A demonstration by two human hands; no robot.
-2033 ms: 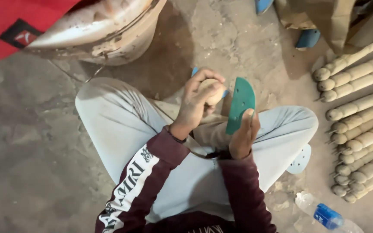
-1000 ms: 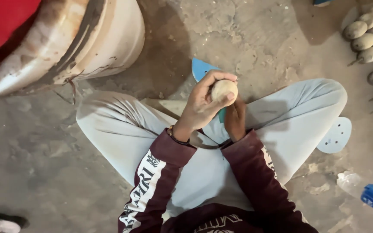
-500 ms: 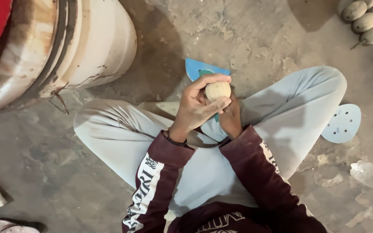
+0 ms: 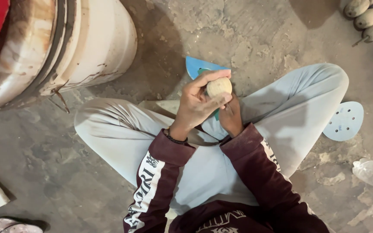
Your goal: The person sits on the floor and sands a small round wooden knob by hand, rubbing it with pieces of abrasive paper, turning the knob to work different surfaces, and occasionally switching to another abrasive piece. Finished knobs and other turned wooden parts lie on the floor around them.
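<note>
Wooden knob (image 4: pixel 219 86) pinched in left hand (image 4: pixel 199 103), right hand (image 4: pixel 231 117) just beneath, gripping green sanding pad (image 4: pixel 216 114).

The wooden knob (image 4: pixel 219 86) is a pale, rounded end of a turned piece, smooth and light tan, facing up toward the camera. It sits above the crossed legs, wrapped by the fingers of the left hand (image 4: pixel 198 103), whose thumb lies along its upper edge; only the domed end shows, the rest is hidden in the grip. The sandpaper (image 4: pixel 215 113) is a teal-green sheet, mostly covered: a narrow strip shows just below the knob, between the two hands. The right hand (image 4: pixel 231 117) holds it from beneath, pressed against the knob's underside.
</note>
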